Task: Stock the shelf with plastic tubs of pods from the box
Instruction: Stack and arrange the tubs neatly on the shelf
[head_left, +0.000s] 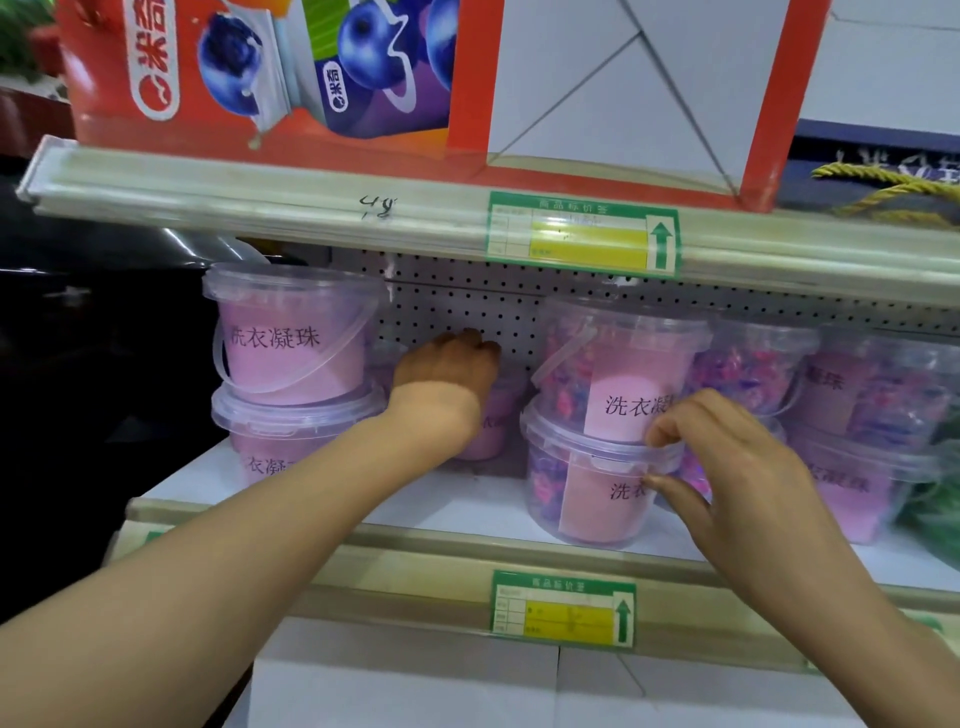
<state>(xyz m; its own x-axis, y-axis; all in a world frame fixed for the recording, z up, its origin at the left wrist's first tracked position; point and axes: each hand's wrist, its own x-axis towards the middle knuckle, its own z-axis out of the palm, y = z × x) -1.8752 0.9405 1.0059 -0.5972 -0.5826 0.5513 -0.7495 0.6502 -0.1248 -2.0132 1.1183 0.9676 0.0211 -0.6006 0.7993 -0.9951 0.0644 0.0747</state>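
Note:
Clear plastic tubs of pink and purple pods with pink labels stand on the white shelf (441, 506). Two are stacked at the left, upper tub (291, 332) on lower tub (280, 441). Another stack stands in the middle, top tub (613, 364) on bottom tub (587, 488). My left hand (447, 379) reaches deep between the stacks and grips the top of a rear tub (493, 421), mostly hidden by the hand. My right hand (727, 467) pinches the lid rim of the middle bottom tub. The box is not in view.
More tubs (852, 415) fill the shelf's right side against a perforated back panel (467, 306). The upper shelf edge (311, 197) overhangs closely, carrying a red carton (260, 78). Price tags (582, 234) sit on both rails. White boxes (405, 686) lie below.

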